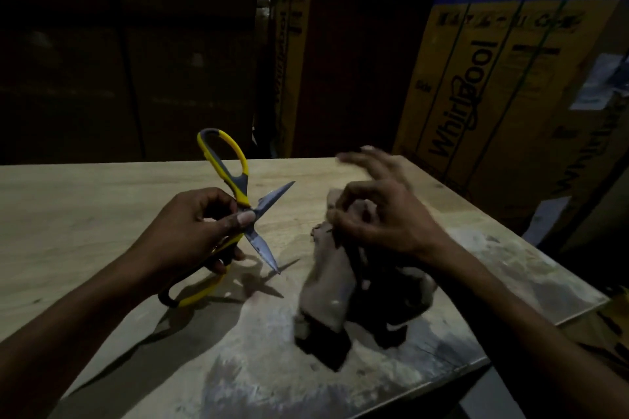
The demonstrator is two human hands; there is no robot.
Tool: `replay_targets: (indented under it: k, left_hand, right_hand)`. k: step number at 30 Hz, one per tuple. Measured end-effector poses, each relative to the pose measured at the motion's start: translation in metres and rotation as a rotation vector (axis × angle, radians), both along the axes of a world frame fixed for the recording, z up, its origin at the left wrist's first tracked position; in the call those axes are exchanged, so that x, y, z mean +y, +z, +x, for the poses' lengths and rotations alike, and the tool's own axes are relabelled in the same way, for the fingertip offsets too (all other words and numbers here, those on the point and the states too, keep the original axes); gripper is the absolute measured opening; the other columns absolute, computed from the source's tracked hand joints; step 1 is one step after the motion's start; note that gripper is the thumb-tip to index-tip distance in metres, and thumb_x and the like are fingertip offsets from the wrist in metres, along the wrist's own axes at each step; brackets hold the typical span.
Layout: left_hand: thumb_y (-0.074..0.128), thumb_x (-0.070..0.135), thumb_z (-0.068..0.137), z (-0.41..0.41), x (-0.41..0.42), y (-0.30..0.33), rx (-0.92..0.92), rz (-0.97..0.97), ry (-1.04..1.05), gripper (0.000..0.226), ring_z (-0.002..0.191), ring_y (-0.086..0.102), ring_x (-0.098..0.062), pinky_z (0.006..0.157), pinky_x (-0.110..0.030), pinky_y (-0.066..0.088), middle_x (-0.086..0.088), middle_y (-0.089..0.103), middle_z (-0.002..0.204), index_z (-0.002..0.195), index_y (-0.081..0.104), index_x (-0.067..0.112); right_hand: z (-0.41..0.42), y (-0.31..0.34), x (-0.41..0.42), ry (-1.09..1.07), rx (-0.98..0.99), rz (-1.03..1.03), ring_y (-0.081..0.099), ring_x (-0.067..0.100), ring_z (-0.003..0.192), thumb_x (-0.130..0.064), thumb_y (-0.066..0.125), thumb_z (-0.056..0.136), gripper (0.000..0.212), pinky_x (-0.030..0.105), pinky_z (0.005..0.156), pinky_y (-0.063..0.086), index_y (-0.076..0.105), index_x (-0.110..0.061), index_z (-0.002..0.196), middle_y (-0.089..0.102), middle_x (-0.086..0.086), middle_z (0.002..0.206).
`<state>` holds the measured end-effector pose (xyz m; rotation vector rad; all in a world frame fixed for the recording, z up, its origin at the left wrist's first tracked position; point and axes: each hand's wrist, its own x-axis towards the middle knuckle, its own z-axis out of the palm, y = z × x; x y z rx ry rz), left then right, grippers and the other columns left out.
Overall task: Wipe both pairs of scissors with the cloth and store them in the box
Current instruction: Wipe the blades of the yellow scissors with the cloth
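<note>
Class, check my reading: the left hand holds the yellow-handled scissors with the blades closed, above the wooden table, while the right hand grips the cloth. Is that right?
Not quite. The head view shows the scissors with their blades spread open, crossing in an X, not closed. The rest stands: the left hand holds them above the wooden table, and the right hand grips the cloth.

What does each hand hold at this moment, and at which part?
The left hand grips the open yellow scissors near the pivot, thumb on the joint. The right hand pinches the cloth by its upper end, so it hangs to the table.
</note>
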<state>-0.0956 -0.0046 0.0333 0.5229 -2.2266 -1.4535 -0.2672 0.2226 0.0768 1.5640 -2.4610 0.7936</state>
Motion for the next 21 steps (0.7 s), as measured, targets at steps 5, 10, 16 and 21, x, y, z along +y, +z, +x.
replay_targets:
  k: [5, 10, 16, 21]
  left_hand:
    - [0.077, 0.018, 0.094, 0.018, -0.015, 0.001, 0.006, -0.002, 0.061, 0.010, 0.068, 0.079, -0.028, 0.053, -0.038, 0.063, -0.011, 0.078, 0.089, 0.098, 0.073, 0.009]
    - [0.083, 0.006, 0.086, 0.037, -0.036, -0.015, -0.128, -0.066, 0.023, 0.022, 0.064, 0.077, -0.015, 0.051, -0.021, 0.055, -0.002, 0.077, 0.104, 0.107, 0.078, 0.013]
    - [0.083, -0.002, 0.083, 0.039, -0.043, -0.023, -0.203, -0.102, -0.034, 0.035, 0.063, 0.077, -0.018, 0.052, -0.021, 0.054, 0.005, 0.078, 0.109, 0.109, 0.079, 0.020]
    - [0.080, 0.007, 0.089, 0.040, -0.041, -0.024, -0.232, -0.140, -0.037, 0.037, 0.065, 0.077, -0.013, 0.052, -0.016, 0.052, 0.007, 0.078, 0.105, 0.115, 0.075, 0.032]
  right_hand:
    - [0.025, -0.054, -0.047, 0.068, -0.119, -0.064, 0.070, 0.004, 0.074, -0.043, 0.072, 0.095, 0.018, 0.040, 0.070, 0.060, 0.072, -0.025, 0.090, 0.074, -0.009, 0.080]
    - [0.042, -0.082, -0.060, 0.126, -0.070, -0.030, 0.061, 0.000, 0.080, -0.031, 0.083, 0.082, 0.029, 0.016, 0.070, 0.048, 0.078, -0.028, 0.110, 0.067, -0.019, 0.093]
    - [0.044, -0.087, -0.061, 0.213, -0.049, -0.034, 0.060, 0.006, 0.086, -0.018, 0.078, 0.082, 0.046, 0.023, 0.070, 0.052, 0.074, -0.022, 0.128, 0.064, -0.009, 0.099]
    - [0.048, -0.096, -0.069, 0.164, 0.034, -0.193, 0.065, 0.013, 0.064, -0.004, 0.071, 0.085, 0.058, 0.032, 0.058, 0.052, 0.060, -0.017, 0.140, 0.074, -0.005, 0.085]
